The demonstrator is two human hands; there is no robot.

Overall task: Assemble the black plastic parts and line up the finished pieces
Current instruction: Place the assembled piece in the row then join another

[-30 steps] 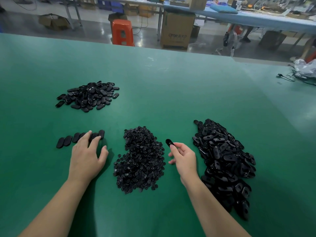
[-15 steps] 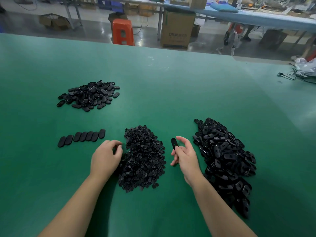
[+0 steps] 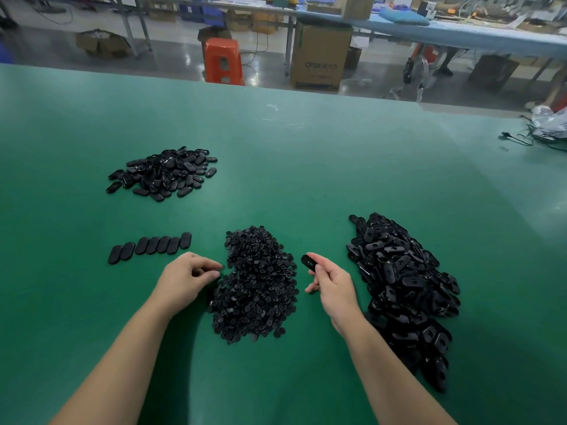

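— Which colours are seen on the work surface?
— A plain green table (image 3: 306, 154) is seen; every heap of plastic parts (image 3: 256, 283) on it is glossy black.
— And beyond it?
— An orange-red stool (image 3: 223, 61), a brown cardboard box (image 3: 320, 56) and a light blue bench (image 3: 460, 32) are seen.

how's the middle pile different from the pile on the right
The middle pile holds small, roundish bits heaped tightly; the right pile holds larger oblong shells with a hole showing in many. The middle pile is compact; the right pile stretches long toward the near edge. Both are black plastic on the green table.
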